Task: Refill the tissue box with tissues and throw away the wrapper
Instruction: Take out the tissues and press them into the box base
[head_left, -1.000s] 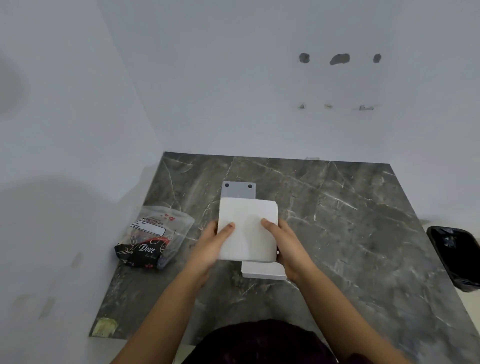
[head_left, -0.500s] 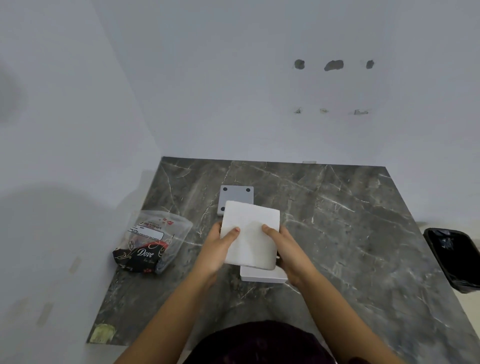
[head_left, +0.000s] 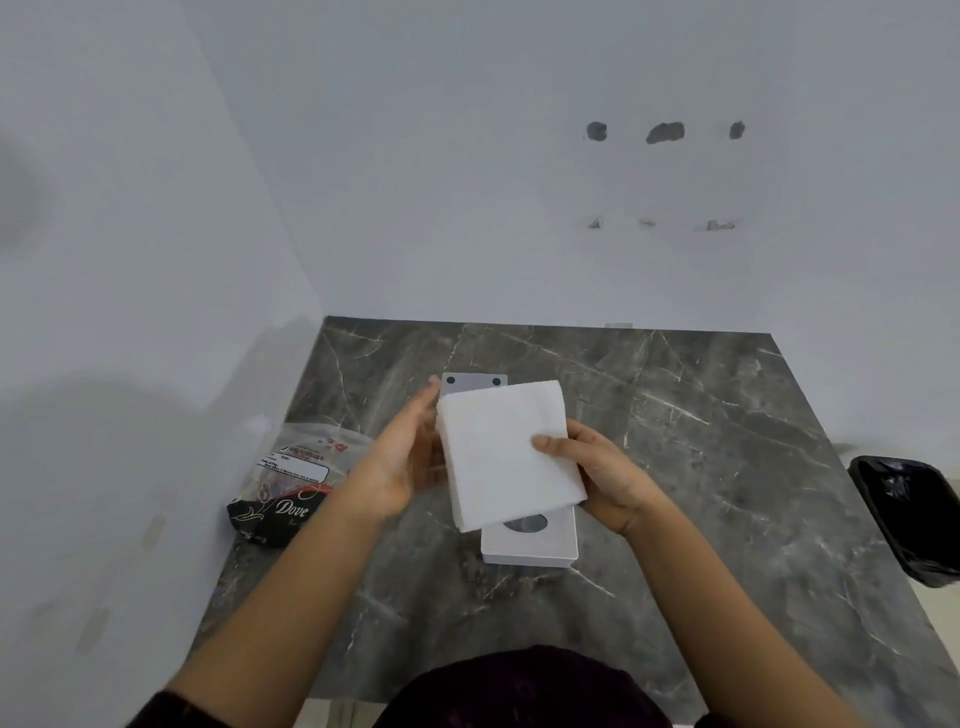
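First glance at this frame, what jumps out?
The white tissue stack, held up mid-frame above the marble table: right hand in a grip on its edge, left hand open against its left side. Just under it sits the white tissue box. The empty Dove wrapper lies at the left, a black bin at far right.

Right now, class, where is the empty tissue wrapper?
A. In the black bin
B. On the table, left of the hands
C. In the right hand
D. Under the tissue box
B: the wrapper lies on the marble table, left of the left hand.
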